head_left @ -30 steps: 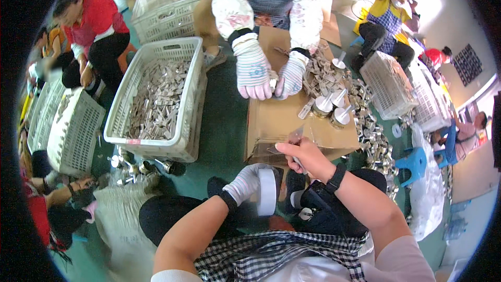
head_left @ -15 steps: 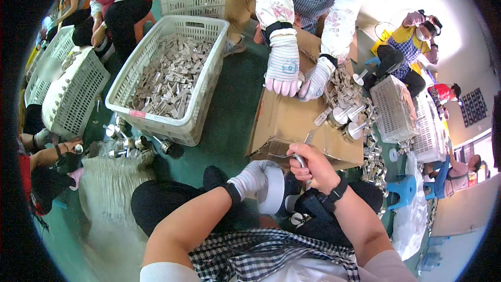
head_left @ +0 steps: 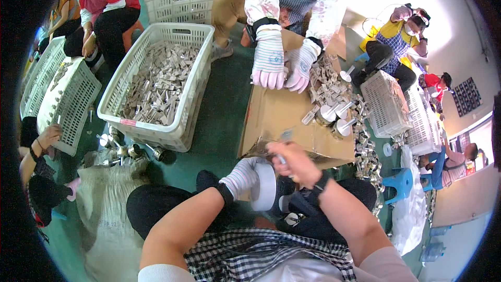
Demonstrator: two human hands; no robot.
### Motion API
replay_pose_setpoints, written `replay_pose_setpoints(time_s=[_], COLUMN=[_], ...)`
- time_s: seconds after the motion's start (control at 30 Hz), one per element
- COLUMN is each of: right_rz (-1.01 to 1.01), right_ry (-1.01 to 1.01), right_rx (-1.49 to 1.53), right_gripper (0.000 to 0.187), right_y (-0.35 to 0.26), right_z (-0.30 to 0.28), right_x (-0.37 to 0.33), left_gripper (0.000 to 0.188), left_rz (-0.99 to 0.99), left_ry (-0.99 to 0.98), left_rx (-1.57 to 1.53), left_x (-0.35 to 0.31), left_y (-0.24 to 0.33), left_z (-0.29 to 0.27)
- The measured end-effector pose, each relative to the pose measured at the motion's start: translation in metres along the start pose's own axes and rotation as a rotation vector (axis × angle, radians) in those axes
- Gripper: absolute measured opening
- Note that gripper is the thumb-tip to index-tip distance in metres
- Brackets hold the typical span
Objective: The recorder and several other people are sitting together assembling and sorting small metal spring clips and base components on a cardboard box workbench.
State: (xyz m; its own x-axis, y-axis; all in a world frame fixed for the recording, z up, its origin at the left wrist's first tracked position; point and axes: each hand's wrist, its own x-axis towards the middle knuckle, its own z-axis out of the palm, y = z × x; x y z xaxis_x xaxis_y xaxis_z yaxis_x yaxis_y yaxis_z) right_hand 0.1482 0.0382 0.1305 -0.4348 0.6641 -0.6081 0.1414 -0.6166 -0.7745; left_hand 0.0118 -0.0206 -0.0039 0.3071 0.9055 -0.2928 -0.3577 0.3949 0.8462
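Note:
My left hand [head_left: 241, 177], in a striped glove, is closed against a wide whitish ring [head_left: 265, 188] that looks like a roll of tape. Its fingertips are hidden behind the ring. My bare right hand [head_left: 296, 163], smeared by motion, is closed round a slim metal tool [head_left: 282, 159] whose kind I cannot make out. Both hands are at the near edge of a cardboard box [head_left: 284, 112]. Clear film [head_left: 255, 148] shows at the box's near left corner. Across from me, a co-worker's gloved hands [head_left: 282, 70] rest on the far part of the box.
A white crate [head_left: 107, 107] full of small metal pieces stands left of the box. Metal pieces and round-headed metal parts [head_left: 342, 125] are heaped on the box's right side and beyond. A blue stool [head_left: 397, 185] is at right, a pale sack [head_left: 112, 198] at left. Other people sit around.
My right hand has moved left with the metal tool, closer to my left hand. The co-worker's hands have flattened out on the box. The whole view has shifted slightly.

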Motion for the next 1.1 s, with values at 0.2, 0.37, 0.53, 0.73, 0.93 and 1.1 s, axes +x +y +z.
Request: replay_pose_setpoints(time_s=[0.2,0.37,0.53,0.73,0.93,1.1], right_rz=[0.088,0.017,-0.416,-1.139,-1.518,-1.582], right_ry=[-0.033,-0.014,0.235,0.29,-0.282,-0.381], right_rx=[0.005,-0.056,-0.02,0.221,-0.438,-0.619], right_gripper=[0.026,0.023,0.021,0.022,0.032,0.039], right_y=[0.029,0.001,-0.06,-0.085,-0.036,-0.031], right_z=[-0.008,-0.041,-0.04,-0.006,0.034,0.048], right_x=[0.005,-0.039,-0.063,-0.08,-0.068,-0.056], left_gripper=[0.018,0.039,0.025,0.018,0.018,0.016], left_rz=[-0.481,0.005,0.2,0.302,0.398,0.443], left_ry=[-0.008,-0.166,-0.243,-0.136,-0.012,-0.087], left_rx=[-0.725,0.056,0.155,-0.226,-0.374,-0.702], left_x=[0.0,-0.004,-0.023,0.031,0.057,0.103], left_y=[-0.079,-0.061,0.041,0.107,0.203,0.221], left_z=[0.003,0.008,0.039,0.059,0.052,0.016])
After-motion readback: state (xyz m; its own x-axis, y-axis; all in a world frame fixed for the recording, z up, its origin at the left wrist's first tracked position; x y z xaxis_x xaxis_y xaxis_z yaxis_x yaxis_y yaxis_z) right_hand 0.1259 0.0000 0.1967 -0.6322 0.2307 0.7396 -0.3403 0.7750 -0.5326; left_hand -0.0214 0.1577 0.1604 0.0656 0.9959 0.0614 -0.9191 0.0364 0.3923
